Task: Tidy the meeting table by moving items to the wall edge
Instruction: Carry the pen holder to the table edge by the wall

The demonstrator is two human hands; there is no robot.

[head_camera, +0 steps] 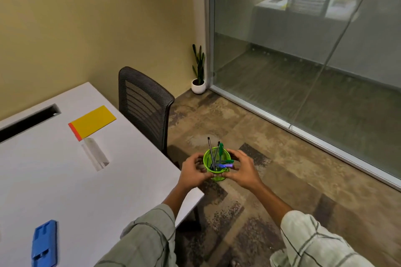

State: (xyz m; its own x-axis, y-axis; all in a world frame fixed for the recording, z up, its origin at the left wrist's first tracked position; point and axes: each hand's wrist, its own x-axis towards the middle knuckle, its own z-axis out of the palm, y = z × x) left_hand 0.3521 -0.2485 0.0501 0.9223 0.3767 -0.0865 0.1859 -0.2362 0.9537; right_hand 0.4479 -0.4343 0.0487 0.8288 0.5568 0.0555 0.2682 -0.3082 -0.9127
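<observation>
Cupping green pen holder [215, 167] between left hand [193, 171], right hand [242, 169].

White meeting surface [65, 180] beside the wall

A yellow pad with an orange edge [92, 122], what looks like a clear plastic stand [95, 155] just beside it, and a blue holder [44, 244] lie on it.
</observation>
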